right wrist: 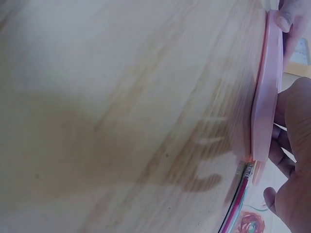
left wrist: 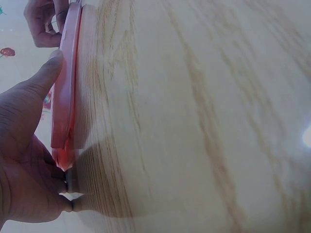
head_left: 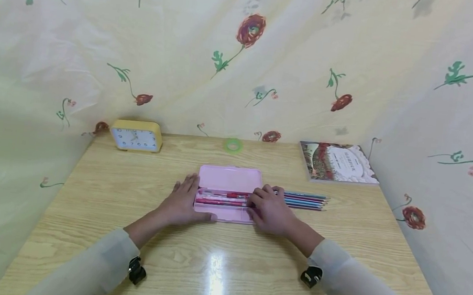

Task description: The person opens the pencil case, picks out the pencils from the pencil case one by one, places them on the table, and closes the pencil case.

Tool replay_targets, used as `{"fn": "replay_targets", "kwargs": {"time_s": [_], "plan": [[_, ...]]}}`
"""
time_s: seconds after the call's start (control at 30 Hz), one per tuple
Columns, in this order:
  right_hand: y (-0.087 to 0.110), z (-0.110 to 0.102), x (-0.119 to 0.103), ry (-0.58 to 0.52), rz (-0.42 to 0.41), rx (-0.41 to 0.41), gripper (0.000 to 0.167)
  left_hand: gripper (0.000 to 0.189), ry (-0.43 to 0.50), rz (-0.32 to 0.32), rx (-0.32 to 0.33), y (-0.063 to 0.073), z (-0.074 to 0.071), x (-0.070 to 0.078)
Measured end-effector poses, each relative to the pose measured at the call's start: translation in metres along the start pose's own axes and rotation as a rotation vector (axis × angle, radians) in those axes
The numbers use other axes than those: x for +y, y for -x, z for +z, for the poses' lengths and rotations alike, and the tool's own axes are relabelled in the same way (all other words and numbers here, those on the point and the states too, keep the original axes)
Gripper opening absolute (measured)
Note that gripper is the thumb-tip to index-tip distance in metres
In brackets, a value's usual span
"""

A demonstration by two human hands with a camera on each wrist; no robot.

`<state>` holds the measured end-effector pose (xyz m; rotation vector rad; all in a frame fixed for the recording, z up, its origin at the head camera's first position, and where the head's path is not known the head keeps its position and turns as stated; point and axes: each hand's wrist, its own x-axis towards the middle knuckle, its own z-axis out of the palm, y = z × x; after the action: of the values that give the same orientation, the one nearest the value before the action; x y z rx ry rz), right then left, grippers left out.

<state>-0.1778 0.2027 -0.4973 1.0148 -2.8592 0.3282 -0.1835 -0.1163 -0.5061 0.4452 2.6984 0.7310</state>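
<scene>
A pink pencil case (head_left: 230, 178) lies with its lid laid back, several pens (head_left: 222, 203) with red and clear barrels in its tray. At its left end my left hand (head_left: 183, 204) steadies it, fingers extended along the side and thumb on the front rim. My right hand (head_left: 272, 211) bends over the right end of the tray, its fingers by the pen ends. Whether those fingers pinch a pen is hidden. In the right wrist view, the fingers sit behind the case wall (right wrist: 266, 102). Several pencils (head_left: 306, 201) lie side by side, partly behind that hand.
A yellow alarm clock (head_left: 136, 135) stands at the back left. The green tape roll (head_left: 233, 145) lies by the back edge, and a book (head_left: 338, 163) is at the back right. Floral cloth (head_left: 187, 41) encloses the table's (head_left: 129, 175) back and sides.
</scene>
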Motion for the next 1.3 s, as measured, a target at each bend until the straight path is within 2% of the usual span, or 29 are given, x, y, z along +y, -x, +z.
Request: {"fn": "replay_targets", "kwargs": {"time_s": [0.13, 0.3, 0.67, 0.87, 1.3], "plan": [[-0.001, -0.004, -0.002, -0.044, 0.014, -0.014, 0.013, 0.147, 0.006, 0.0, -0.001, 0.001, -0.001, 0.001], [-0.006, -0.006, -0.006, -0.069, -0.007, -0.01, 0.015, 0.146, 0.006, -0.006, -0.004, 0.002, -0.002, 0.003], [-0.033, -0.004, -0.032, 0.012, -0.068, -0.045, 0.013, 0.146, 0.014, 0.009, 0.011, 0.003, -0.002, 0.003], [-0.045, 0.0, -0.045, 0.035, -0.098, -0.029, 0.011, 0.146, 0.011, 0.026, 0.017, 0.003, -0.002, 0.001], [-0.051, -0.001, -0.05, 0.056, -0.107, -0.027, 0.011, 0.147, 0.013, 0.025, 0.012, 0.004, -0.002, 0.001]]}}
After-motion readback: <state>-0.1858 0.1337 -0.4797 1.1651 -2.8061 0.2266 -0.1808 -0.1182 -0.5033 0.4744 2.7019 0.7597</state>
